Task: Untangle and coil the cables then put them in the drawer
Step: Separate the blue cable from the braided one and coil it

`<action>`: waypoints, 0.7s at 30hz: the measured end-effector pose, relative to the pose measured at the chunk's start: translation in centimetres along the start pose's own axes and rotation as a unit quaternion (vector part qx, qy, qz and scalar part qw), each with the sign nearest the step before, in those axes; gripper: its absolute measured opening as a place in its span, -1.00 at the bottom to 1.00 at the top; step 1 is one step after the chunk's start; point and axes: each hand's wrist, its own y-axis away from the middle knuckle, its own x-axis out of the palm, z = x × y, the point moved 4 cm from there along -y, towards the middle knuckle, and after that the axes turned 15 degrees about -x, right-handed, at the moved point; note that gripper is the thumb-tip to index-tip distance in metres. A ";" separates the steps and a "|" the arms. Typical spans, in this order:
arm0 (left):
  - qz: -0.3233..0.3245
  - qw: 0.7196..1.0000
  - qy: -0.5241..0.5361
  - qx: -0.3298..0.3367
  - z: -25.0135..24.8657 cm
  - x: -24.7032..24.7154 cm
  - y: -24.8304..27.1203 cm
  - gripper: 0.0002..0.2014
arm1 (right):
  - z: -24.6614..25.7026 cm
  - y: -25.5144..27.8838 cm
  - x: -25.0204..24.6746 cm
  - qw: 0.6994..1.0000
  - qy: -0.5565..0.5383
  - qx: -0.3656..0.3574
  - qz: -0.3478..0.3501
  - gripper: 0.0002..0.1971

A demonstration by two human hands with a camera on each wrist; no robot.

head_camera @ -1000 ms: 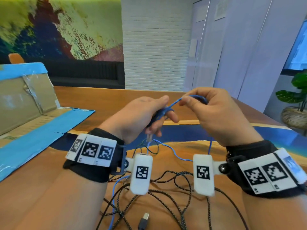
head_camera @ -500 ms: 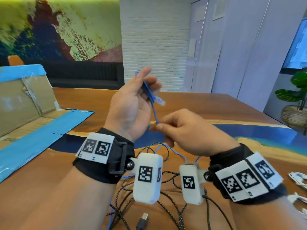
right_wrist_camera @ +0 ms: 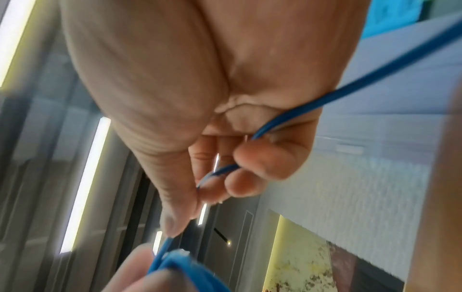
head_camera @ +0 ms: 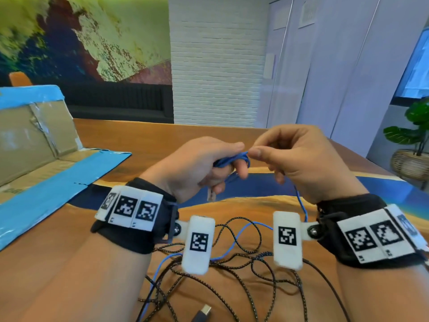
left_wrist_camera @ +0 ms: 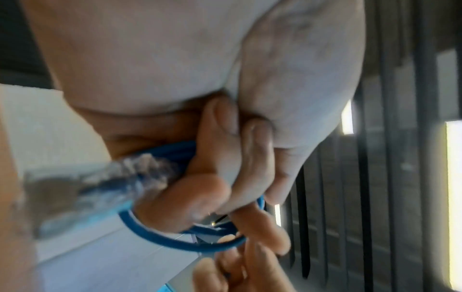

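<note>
My left hand holds a small coil of thin blue cable wound round its fingers, above the table. The cable's clear plug hangs below that hand and shows blurred in the left wrist view, beside the blue loops. My right hand pinches the same blue cable at the coil; the cable runs through its fingers and drops past the wrist. The loose rest of the blue cable lies tangled with a black braided cable on the wooden table.
An opened cardboard box with blue tape lies at the left of the table. A black USB plug rests near the front edge. A potted plant stands off to the right, beyond the table.
My left hand has come down from its raised pose with the coil. My right hand has risen and now meets it at the coil, laying on another turn of blue cable.
</note>
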 end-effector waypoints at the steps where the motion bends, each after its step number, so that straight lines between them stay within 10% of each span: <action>1: 0.018 0.999 0.036 0.002 0.0 -0.3 0.3 -0.55 | -0.3 0.0 -0.1 0.999 -0.029 0.012 -0.019 -0.90; 11: 0.109 0.927 0.348 0.086 -2.3 0.0 0.9 -0.54 | -1.6 0.1 1.2 0.985 -0.138 0.064 -0.077 -0.75; 21: 0.027 0.944 0.324 0.057 -1.2 -0.6 0.2 -0.73 | -2.7 0.2 -0.7 0.985 -0.131 0.070 -0.088 -0.85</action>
